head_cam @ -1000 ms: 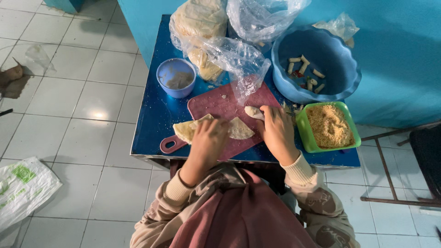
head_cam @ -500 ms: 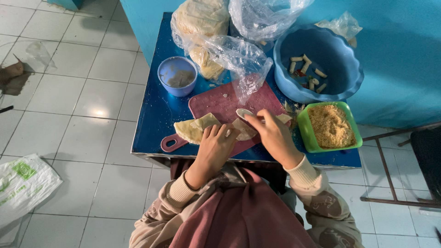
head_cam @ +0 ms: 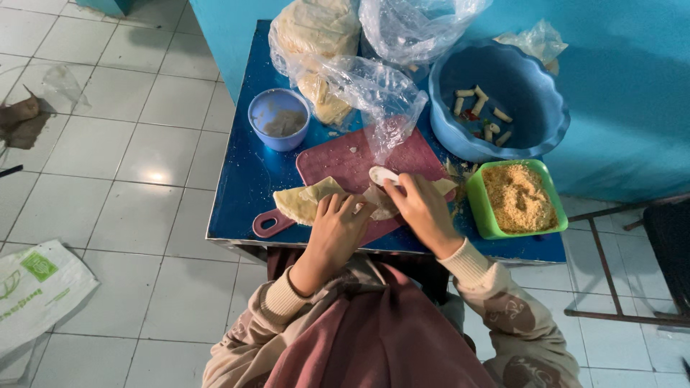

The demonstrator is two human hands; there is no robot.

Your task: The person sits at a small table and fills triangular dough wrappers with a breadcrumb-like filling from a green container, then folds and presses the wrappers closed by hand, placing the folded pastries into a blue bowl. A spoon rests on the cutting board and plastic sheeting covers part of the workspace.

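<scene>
1. I see the blue worktop (head_cam: 244,194) carrying everything within arm's reach of the seated person, so neither arm has to stretch.
2. The big blue basin (head_cam: 535,122) sits at the far right with short pale sticks lying in its bottom. I judge it is parked there as a holding place, out of the way of the working spot.
3. Clear plastic bags (head_cam: 374,86) holding a stack of pale wrappers lie at the far middle, their open mouth spilling toward the board so a sheet can be drawn out easily.
4. The dark red cutting board (head_cam: 345,158) lies at the near middle, its handle pointing near-left; it gives a flat bed for folding.
5. The green square tub (head_cam: 478,215) of crumbs stands just right of the board, and the small blue bowl (head_cam: 279,133) of paste stands far-left of it.
6. The thin dough wrapper (head_cam: 305,201) lies flat on the board's near edge, partly folded, its long axis running left to right.
7. My left hand (head_cam: 338,230) presses down on the wrapper with fingers spread, pinning it.
8. My right hand (head_cam: 420,208) pinches the wrapper's right end, fingers curled closed around a fold lifted slightly off the board.
</scene>
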